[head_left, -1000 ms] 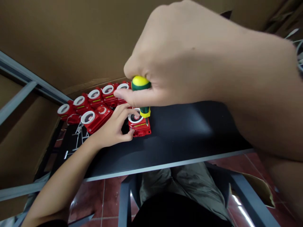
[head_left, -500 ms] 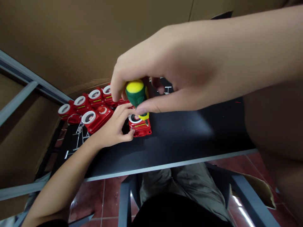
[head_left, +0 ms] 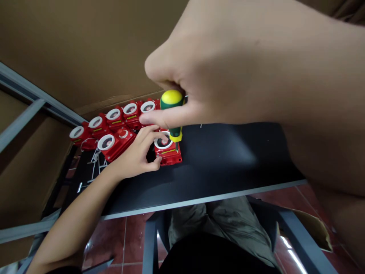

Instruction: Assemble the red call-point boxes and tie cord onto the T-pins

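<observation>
My right hand [head_left: 196, 83] is closed around a green and yellow screwdriver [head_left: 176, 134], thumb lying across its handle. The screwdriver stands nearly upright, its tip at the front right corner of a red box-shaped device [head_left: 169, 158]. That device has a round window with a white ring and a yellow label strip. My left hand [head_left: 142, 150] grips the device from its left side, fingers over the top and thumb at the front left corner. The device lies on a black tabletop [head_left: 216, 160]. Part of it is hidden by my left fingers.
Several similar red devices [head_left: 115, 118] stand in a row at the back left. Another red device [head_left: 121, 139] lies left of my left hand. Metal T-shaped pieces [head_left: 92, 171] lie at the table's left end. A cardboard wall [head_left: 99, 49] rises behind.
My right hand has turned on the screwdriver, its thumb swinging left and the fingers curling in. The handle has become more upright. My left hand and the red device have hardly moved.
</observation>
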Tool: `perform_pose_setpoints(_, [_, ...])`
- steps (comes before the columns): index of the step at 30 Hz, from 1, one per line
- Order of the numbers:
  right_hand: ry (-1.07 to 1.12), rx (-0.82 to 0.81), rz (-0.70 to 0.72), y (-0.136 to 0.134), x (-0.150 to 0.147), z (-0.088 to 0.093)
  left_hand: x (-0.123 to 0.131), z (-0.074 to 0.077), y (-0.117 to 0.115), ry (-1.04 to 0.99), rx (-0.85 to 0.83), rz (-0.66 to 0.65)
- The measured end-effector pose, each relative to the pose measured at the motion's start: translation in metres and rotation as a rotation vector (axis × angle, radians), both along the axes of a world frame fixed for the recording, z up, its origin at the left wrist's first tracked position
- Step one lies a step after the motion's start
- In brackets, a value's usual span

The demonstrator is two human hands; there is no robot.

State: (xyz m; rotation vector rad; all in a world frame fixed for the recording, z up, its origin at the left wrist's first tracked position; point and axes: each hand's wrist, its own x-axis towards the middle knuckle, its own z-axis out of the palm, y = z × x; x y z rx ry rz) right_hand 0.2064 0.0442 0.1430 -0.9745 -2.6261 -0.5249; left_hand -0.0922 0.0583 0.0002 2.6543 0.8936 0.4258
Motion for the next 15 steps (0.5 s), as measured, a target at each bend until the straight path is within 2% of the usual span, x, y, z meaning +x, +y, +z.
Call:
perform_pose_setpoints(2, [-0.037, 0.007, -0.085, -0.004, -0.005, -0.003, 0.001, 0.001, -0.001, -0.002, -0.001, 0.003])
perform_pose_setpoints(4, [-0.046, -0.024, -0.068, -0.004, -0.006, -0.005, 0.002, 0.002, -0.001, -0.004, -0.008, 0.009])
perform_pose_setpoints(6, [-0.035, -0.077, 0.006, 0.000, -0.002, -0.005, 0.003, 0.003, -0.001, -0.001, -0.010, 0.013])
perform_pose_setpoints(12, [0.043, -0.256, 0.386, 0.010, 0.021, 0.002, 0.003, 0.001, -0.001, 0.011, -0.002, 0.022])
perform_pose_setpoints(15, [0.068, -0.334, 0.441, 0.010, 0.030, 0.006, 0.002, 0.000, 0.001, 0.005, 0.003, -0.014])
